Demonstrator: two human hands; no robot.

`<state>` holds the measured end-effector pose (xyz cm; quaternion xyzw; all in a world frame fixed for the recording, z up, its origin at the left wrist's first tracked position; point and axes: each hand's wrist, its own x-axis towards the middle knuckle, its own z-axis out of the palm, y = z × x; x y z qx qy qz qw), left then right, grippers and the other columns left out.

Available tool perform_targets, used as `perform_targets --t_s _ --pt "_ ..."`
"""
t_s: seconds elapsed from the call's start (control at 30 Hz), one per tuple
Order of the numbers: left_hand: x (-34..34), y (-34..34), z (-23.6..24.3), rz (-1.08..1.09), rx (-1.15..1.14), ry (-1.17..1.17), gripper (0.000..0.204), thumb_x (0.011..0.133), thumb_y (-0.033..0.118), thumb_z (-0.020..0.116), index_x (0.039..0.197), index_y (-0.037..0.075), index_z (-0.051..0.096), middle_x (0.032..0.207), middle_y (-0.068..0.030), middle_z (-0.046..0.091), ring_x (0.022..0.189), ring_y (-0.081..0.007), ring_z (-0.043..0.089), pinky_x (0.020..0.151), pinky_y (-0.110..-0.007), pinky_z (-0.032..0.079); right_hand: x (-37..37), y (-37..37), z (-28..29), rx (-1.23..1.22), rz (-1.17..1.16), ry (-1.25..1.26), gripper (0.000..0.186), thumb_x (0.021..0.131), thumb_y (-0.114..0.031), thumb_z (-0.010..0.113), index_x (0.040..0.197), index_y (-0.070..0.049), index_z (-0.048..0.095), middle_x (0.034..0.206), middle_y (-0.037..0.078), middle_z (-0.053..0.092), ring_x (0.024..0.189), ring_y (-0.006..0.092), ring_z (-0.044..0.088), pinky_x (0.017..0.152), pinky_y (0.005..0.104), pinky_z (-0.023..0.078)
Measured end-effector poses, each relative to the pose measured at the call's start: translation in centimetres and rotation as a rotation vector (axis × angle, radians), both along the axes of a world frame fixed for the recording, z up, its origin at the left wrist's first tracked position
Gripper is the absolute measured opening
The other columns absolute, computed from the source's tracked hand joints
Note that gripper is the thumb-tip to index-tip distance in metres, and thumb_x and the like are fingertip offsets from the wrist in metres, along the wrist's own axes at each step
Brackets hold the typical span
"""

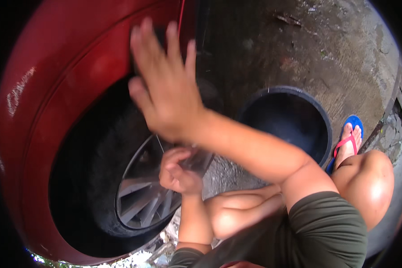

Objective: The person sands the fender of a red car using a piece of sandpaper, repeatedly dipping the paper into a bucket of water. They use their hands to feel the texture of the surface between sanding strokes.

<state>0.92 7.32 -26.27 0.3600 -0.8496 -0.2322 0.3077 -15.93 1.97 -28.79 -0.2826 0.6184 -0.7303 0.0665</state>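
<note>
My right hand (169,89) reaches across to the red car body (89,53), above the wheel arch, its fingers stretched and spread. Motion blurs the fingertips. A dark patch (160,38) shows between and beside those fingers; I cannot tell whether it is a pad under the hand or part of the car. Lower down, my left hand (178,172) is loosely closed in front of the wheel rim (147,203), its fingers curled and no object visible in them. The black tyre (98,178) surrounds the spoked rim.
A large round black tub (288,118) stands on the wet concrete ground (344,67), beyond my right forearm. My foot in a blue flip-flop (354,121) with a red strap is to the tub's right. My bent legs are close to the wheel.
</note>
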Motion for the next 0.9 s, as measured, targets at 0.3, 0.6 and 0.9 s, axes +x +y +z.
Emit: perform_targets --t_s 0.3,0.6,0.9 --pt "-0.2 0.4 -1.0 0.063 0.144 0.057 0.06 0.115 0.041 0.04 0.083 -0.006 0.061 0.09 -0.0189 0.066 0.081 -0.0261 0.066 0.068 -0.038 0.06 -2.6 -2.3 -2.7 -0.121 -0.092 -0.092 0.062 0.105 -0.026 0.05 0.162 -0.006 0.033 0.162 0.025 0.036 0.141 0.0555 0.037 0.112 0.0671 0.03" --pt "0.6 -0.8 -1.1 0.048 0.072 0.008 0.061 0.115 0.041 0.038 0.083 -0.005 0.061 0.086 -0.0192 0.066 0.076 -0.0257 0.065 0.064 -0.037 0.059 1.2 -1.4 -2.8 -0.177 -0.031 -0.124 0.07 0.107 -0.025 0.051 0.163 0.007 0.024 0.168 0.032 0.025 0.155 0.0514 0.026 0.126 0.0584 0.017" --pt "-1.7 0.3 -1.4 0.079 0.138 0.168 0.066 0.115 0.046 0.034 0.082 -0.003 0.061 0.082 -0.0171 0.064 0.073 -0.026 0.064 0.063 -0.038 0.058 -2.1 -2.4 -3.0 -0.185 0.022 -0.182 0.073 0.11 -0.036 0.043 0.165 0.006 0.018 0.17 0.033 0.017 0.158 0.0501 0.019 0.126 0.0585 0.016"
